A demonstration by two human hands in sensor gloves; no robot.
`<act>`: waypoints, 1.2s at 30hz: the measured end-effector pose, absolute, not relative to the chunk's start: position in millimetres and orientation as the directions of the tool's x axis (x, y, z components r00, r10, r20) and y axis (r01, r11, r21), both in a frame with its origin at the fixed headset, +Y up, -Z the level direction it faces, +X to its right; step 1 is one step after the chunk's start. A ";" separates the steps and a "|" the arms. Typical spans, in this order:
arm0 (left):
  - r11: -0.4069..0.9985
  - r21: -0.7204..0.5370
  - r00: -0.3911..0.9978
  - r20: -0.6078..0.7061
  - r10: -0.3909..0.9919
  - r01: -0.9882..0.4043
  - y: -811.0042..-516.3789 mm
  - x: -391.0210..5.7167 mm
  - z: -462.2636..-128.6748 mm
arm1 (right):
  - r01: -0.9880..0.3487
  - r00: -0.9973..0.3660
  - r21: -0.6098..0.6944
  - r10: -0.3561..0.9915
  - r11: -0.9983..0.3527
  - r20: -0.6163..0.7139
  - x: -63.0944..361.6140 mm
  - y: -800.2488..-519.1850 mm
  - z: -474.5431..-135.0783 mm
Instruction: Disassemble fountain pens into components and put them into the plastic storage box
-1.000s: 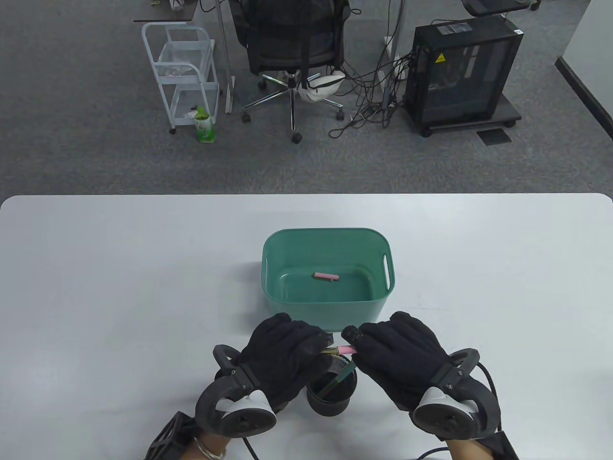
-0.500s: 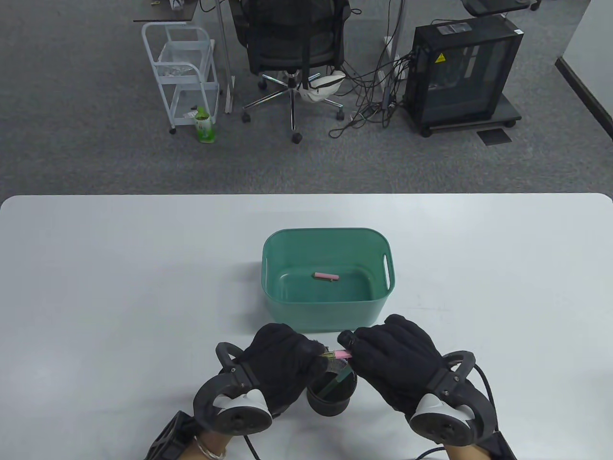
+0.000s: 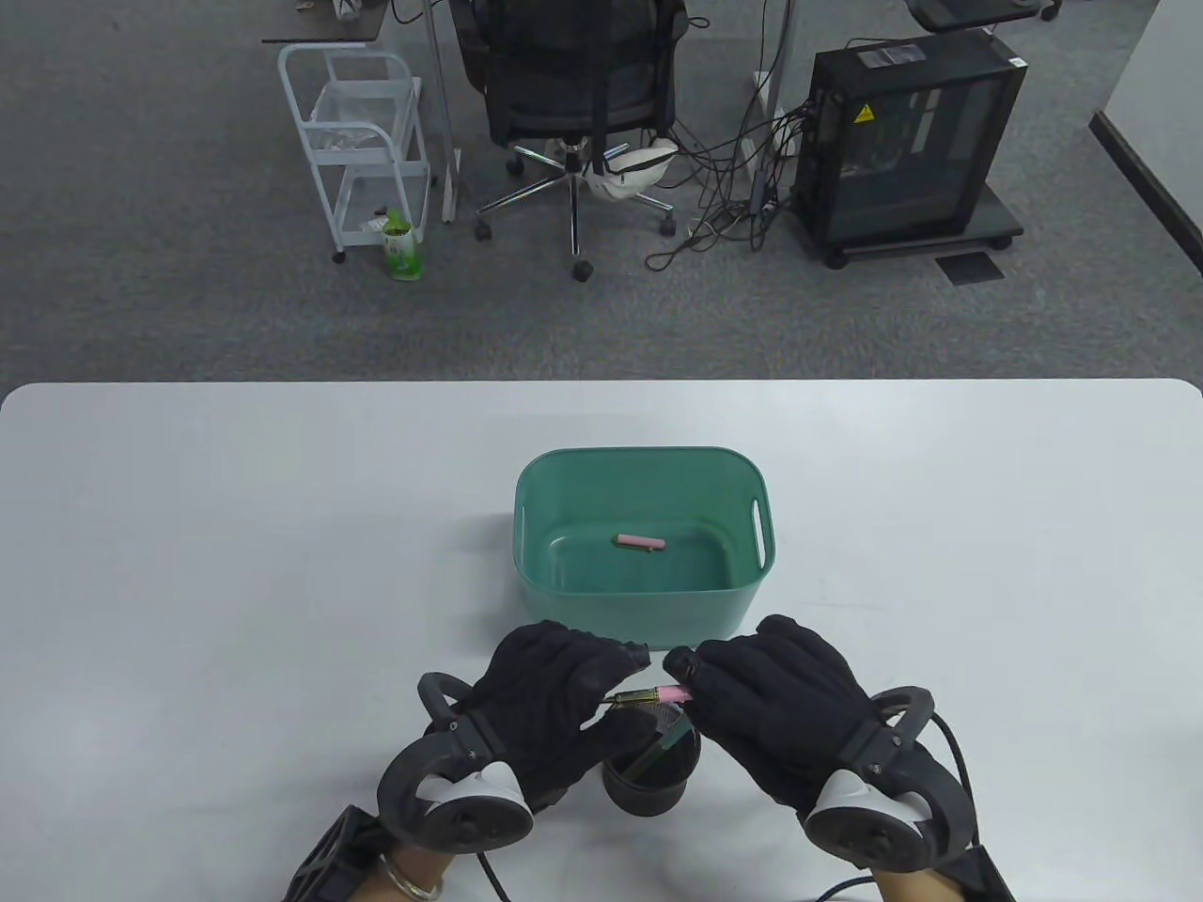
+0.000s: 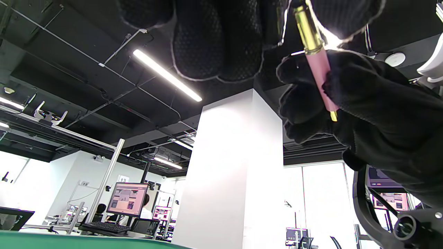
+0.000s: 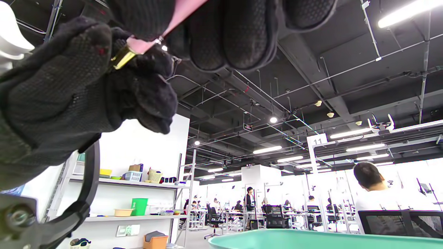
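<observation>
Two hands are on one pen right now, held low over the near edge of the table (image 3: 188, 526), just in front of the green storage box (image 3: 644, 615). My left hand (image 3: 554, 700) pinches the gold-coloured end of the pink fountain pen (image 3: 648, 696), and my right hand (image 3: 780, 691) is curled round the pink barrel; the left wrist view shows the gold section (image 4: 308, 31) meeting the pink tube inside those fingers. Compared with half a second back, more of the gold part now shows between the hands and the left hand has drawn slightly away to its side, so I judge the section is unscrewing or sliding out of the barrel, though I cannot tell whether the joint is fully free. One pink piece (image 3: 641, 542) already lies on the floor of the box, well apart from the hands. A black pen cup (image 3: 651, 775) stands just below the pen with a green pen (image 3: 669, 742) leaning in it, so more work waits. Next, I expect to finish the separation and drop both parts into the box, minding any small inner part that may slip loose.
</observation>
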State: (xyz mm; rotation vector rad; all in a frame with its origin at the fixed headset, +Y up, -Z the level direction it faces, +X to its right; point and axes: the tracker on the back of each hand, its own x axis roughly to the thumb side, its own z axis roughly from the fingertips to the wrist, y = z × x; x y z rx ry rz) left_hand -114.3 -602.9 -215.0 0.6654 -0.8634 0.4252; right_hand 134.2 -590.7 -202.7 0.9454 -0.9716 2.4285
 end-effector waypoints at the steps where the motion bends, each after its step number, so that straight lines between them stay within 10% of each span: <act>1: 0.722 0.364 0.590 0.804 0.075 -0.588 -602.8 -114.2 -214.7 | -0.537 -0.713 -0.472 0.078 -0.699 0.697 134.6 -590.7 -202.8; 36: 0.708 0.356 0.578 0.811 0.090 -0.609 -603.6 -114.9 -217.5 | -0.526 -0.718 -0.478 0.066 -0.703 0.693 134.2 -591.4 -204.2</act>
